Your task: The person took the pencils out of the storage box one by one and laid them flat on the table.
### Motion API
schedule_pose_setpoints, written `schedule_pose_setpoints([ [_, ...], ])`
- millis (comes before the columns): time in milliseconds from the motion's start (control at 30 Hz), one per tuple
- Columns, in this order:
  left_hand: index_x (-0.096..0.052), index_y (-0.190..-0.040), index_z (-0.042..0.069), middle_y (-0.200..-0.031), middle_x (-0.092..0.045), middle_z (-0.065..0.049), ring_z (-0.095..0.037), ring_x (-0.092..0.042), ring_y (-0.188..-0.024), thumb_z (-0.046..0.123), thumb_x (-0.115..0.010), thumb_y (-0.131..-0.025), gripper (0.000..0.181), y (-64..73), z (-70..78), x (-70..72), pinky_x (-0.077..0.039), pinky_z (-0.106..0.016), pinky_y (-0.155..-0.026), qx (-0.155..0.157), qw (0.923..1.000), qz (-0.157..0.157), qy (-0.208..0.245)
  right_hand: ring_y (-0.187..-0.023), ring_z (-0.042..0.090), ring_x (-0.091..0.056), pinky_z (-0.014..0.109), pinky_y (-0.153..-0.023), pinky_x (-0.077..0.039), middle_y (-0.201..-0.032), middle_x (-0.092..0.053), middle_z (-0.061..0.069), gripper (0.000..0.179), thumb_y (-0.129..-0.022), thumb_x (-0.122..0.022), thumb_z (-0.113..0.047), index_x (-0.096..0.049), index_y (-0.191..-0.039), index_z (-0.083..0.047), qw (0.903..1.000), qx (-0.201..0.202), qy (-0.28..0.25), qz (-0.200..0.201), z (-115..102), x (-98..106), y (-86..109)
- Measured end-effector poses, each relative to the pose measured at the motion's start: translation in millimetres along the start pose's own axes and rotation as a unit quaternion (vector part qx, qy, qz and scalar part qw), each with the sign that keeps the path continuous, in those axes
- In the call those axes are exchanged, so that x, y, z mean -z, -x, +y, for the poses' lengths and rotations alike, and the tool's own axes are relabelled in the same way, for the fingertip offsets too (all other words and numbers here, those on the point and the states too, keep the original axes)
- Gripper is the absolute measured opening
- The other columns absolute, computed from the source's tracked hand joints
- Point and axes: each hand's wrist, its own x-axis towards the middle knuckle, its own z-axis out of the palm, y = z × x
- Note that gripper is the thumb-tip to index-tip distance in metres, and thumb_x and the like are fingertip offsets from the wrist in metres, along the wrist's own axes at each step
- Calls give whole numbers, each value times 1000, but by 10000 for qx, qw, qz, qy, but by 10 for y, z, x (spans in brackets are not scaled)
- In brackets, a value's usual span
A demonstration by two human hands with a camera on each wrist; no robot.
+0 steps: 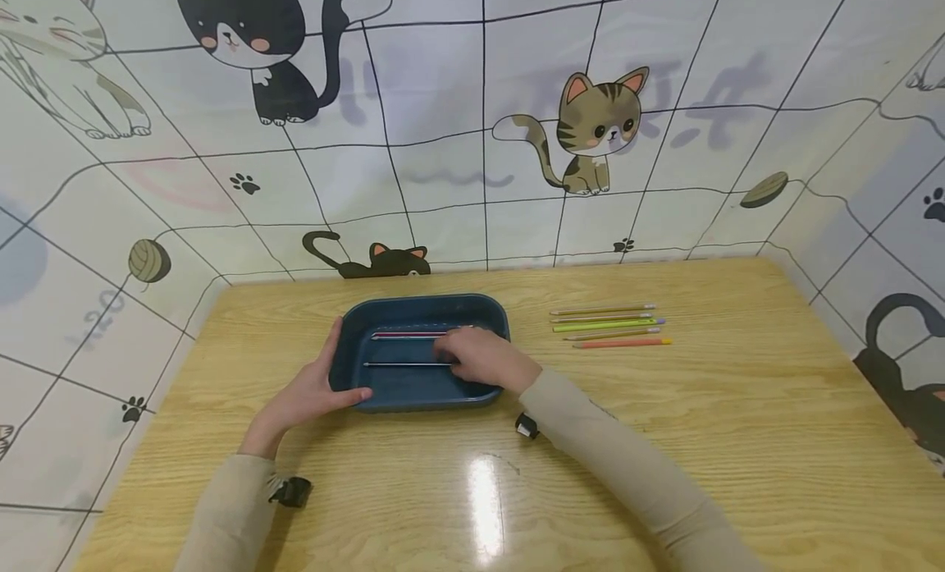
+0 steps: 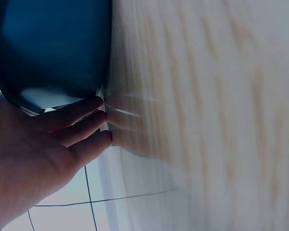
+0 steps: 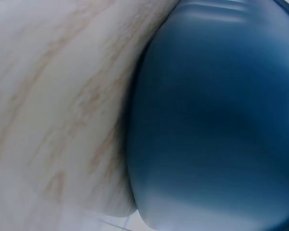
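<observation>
A dark blue rectangular tray (image 1: 417, 404) sits on the wooden table. My left hand (image 1: 313, 387) rests against its left end, thumb across the front-left rim and fingers along the outer wall. In the left wrist view those fingers (image 2: 79, 122) are straight, their tips close to the tabletop. Inside the tray, my right hand (image 1: 476, 354) has curled fingers pinching the right end of a thin dark pencil (image 1: 402, 363). Farther back in the tray lie reddish and pale pencils (image 1: 406, 335), their right ends partly behind the hand. The right wrist view shows the tray's outer wall (image 3: 207, 120), not the hand.
Right of the tray, several pencils lie side by side, among them a lime-green pencil (image 1: 601, 326) and an orange pencil (image 1: 620, 343). A cat-print sheet (image 1: 443, 178) stands behind the table (image 1: 627, 457) and along its sides. Black wrist cameras (image 1: 291, 491) sit at both sleeves.
</observation>
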Motion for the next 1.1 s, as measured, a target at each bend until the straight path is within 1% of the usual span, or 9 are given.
schedule_pose_setpoints([
  [133,13,-154,16,-155,-4,-31,-54,-25,-133,32,-77,-81,117,7,-1,2,-25,-63,-103,12,10000,2,21,-84,13,-57,28,-75,-48,-95,-64,0,22,-90,-65,-5,-69,-112,-11,9982,132,-534,254,1,25,28],
  [233,13,-154,19,-154,-5,-31,-53,-26,-133,33,-77,-81,117,17,3,14,-25,-63,-103,-7,10000,38,30,-88,14,-59,27,-77,-48,-99,-64,1,22,-90,-64,-4,-69,-111,-10,9949,233,-871,458,4,45,37],
  [300,13,-154,19,-154,-5,-32,-54,-26,-132,32,-78,-81,117,21,6,19,-26,-64,-103,-48,10000,61,27,-91,14,-60,27,-79,-49,-101,-65,2,22,-90,-64,-4,-69,-111,-9,9931,315,-983,561,13,48,44],
  [467,12,-155,17,-154,-6,-33,-55,-27,-131,31,-78,-80,118,24,18,20,-26,-64,-102,-106,9999,89,26,-94,16,-61,29,-81,-48,-103,-65,2,20,-90,-63,-2,-70,-109,-7,9898,522,-1031,830,48,34,68],
  [633,11,-155,17,-153,-9,-34,-54,-30,-131,30,-79,-80,118,27,36,13,-27,-62,-103,-39,9999,74,65,-96,18,-59,32,-83,-48,-101,-66,2,17,-91,-63,-2,-71,-106,-8,9845,701,-977,1276,68,16,109],
  [800,10,-155,15,-153,-10,-34,-53,-29,-132,29,-80,-79,118,19,46,8,-26,-62,-104,-5,10000,20,96,-96,18,-58,32,-82,-47,-100,-66,1,17,-91,-64,-3,-72,-104,-10,9780,747,-901,1727,73,14,163],
  [900,10,-155,14,-153,-10,-34,-53,-29,-132,30,-80,-79,118,18,46,9,-26,-63,-104,-2,10000,24,94,-96,18,-58,31,-81,-47,-100,-66,0,16,-92,-64,-3,-72,-104,-10,9718,782,-989,1991,71,29,212],
  [1100,11,-155,17,-153,-12,-34,-53,-29,-132,33,-78,-80,117,36,42,6,-26,-62,-104,26,9999,81,80,-96,20,-59,33,-82,-48,-101,-67,3,17,-92,-63,0,-72,-104,-7,9558,783,-1534,2383,79,104,369],
])
